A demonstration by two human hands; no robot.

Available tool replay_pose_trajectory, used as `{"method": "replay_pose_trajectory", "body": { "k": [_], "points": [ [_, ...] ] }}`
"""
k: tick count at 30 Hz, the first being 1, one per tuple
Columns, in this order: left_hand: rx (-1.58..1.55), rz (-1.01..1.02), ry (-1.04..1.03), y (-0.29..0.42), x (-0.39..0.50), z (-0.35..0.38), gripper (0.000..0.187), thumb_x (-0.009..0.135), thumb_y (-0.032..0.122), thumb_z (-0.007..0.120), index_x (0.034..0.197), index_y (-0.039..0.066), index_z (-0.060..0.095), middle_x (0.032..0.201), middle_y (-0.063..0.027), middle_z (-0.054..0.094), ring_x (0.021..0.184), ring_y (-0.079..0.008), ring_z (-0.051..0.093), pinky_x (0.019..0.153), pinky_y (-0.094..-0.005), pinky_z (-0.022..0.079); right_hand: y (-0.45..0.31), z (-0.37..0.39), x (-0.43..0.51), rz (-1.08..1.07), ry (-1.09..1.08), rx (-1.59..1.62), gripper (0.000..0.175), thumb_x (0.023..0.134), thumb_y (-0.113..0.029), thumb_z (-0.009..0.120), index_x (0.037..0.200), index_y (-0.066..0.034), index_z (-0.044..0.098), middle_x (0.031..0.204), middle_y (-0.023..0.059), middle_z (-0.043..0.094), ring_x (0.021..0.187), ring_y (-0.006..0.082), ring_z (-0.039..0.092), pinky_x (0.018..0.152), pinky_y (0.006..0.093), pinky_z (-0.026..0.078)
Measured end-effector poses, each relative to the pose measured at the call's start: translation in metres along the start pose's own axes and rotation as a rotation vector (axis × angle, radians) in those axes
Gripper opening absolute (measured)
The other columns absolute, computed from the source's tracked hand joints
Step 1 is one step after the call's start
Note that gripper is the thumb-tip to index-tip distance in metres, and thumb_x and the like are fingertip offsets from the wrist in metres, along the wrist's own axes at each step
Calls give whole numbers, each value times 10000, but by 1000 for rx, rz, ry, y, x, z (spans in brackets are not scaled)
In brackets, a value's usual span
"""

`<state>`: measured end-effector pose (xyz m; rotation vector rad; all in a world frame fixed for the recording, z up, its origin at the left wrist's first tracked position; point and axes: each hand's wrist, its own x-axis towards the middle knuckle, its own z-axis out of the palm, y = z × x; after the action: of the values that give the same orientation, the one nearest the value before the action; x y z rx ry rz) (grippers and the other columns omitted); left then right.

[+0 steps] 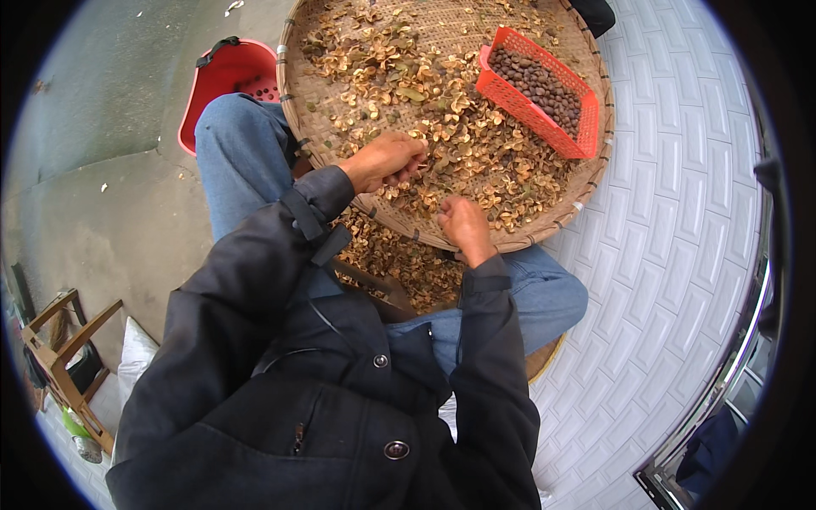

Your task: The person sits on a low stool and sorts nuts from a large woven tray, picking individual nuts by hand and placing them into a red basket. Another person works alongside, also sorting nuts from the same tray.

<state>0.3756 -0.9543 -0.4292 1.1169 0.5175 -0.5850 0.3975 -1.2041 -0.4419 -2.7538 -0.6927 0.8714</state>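
My left hand (390, 160) is over the near left part of a round woven bamboo tray (408, 32), fingers curled and thumb pressed to the fingertips. Whether a small piece sits in that pinch cannot be made out. Split dry seed husks (503, 166) cover much of the tray under and around both hands. Lower and to the right, my right hand (466, 226) is curled above the tray's near rim. Its fingers hide whatever they may hold. On the tray's right side a red perforated plastic basket (535, 108) contains many dark brown seeds (539, 86).
A red plastic bucket (220, 70) with a few dark seeds stands left of the tray. More husks (382, 255) lie below its near rim, between my knees. A wooden frame (64, 363) and a white sack (135, 350) are at lower left. White brick-patterned tiling (656, 210) runs along the right.
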Motion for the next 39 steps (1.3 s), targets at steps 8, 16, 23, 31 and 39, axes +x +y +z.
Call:
{"method": "replay_pose_trajectory", "body": {
  "k": [8, 16, 23, 31, 39],
  "points": [
    [-10, -40, -28, 1, -4, 7, 454, 1083, 480, 554, 906, 68, 624, 710, -3, 595, 570, -100, 597, 439, -262, 429, -1, -34, 10, 58, -1, 651, 258, 970, -180, 706, 1146, 8, 715, 915, 125, 757, 748, 179, 697, 636, 326, 553],
    [-32, -28, -61, 5, -6, 2, 424, 1095, 450, 516, 902, 83, 602, 742, 11, 589, 585, -96, 570, 476, -266, 417, 23, -34, 18, 85, 383, 266, 232, 933, -109, 724, 1129, 15, 742, 1008, 195, 766, 860, 292, 754, 752, 394, 601],
    [-15, 56, 13, -2, 1, -2, 266, 1099, 237, 500, 939, 57, 613, 719, -6, 565, 574, -103, 549, 470, -295, 405, 41, 4, 16, -28, 428, -67, 206, 875, -52, 765, 1061, 8, 703, 985, 231, 696, 926, 434, 699, 798, 502, 571],
    [-37, 40, -50, -4, 1, 6, 321, 1104, 294, 542, 1015, 2, 641, 737, -28, 591, 580, -114, 574, 464, -283, 427, 12, -31, 15, 25, 307, 750, 198, 930, -135, 775, 1063, -7, 703, 972, 122, 750, 865, 238, 723, 740, 358, 582],
    [-65, -10, -40, 2, 1, -2, 407, 1107, 402, 537, 930, 45, 624, 716, 15, 553, 548, -86, 545, 427, -270, 382, -15, -16, 12, 53, -68, 437, 262, 924, -95, 777, 1182, -51, 757, 1088, 105, 743, 928, 192, 717, 811, 342, 600]
  ]
}}
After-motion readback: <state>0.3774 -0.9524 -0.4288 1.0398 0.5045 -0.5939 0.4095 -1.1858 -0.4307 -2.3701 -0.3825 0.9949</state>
